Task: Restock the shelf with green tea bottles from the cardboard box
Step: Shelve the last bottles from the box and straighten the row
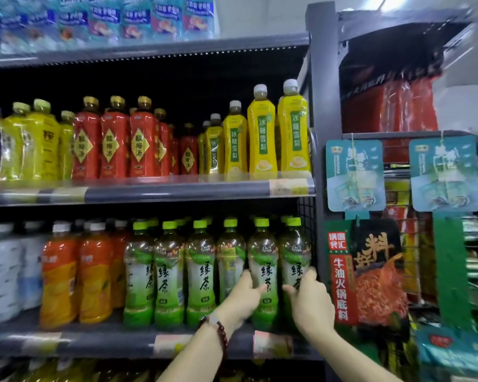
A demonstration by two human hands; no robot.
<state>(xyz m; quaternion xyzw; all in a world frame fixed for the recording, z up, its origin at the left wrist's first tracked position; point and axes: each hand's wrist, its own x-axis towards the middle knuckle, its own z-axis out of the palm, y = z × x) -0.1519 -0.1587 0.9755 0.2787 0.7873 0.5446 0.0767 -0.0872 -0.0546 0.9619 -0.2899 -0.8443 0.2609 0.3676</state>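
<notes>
On the shelf, six front green tea bottles; both hands grip two.

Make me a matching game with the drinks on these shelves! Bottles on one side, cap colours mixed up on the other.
Bottles:
1. green tea bottles
2. red bottles
3. orange bottles
4. light yellow bottles, middle shelf, far left

Cap colours:
A. white
B. gold
C. bright green
D. pale yellow-green

Pairs: 1-C, 2-B, 3-A, 4-D
</notes>
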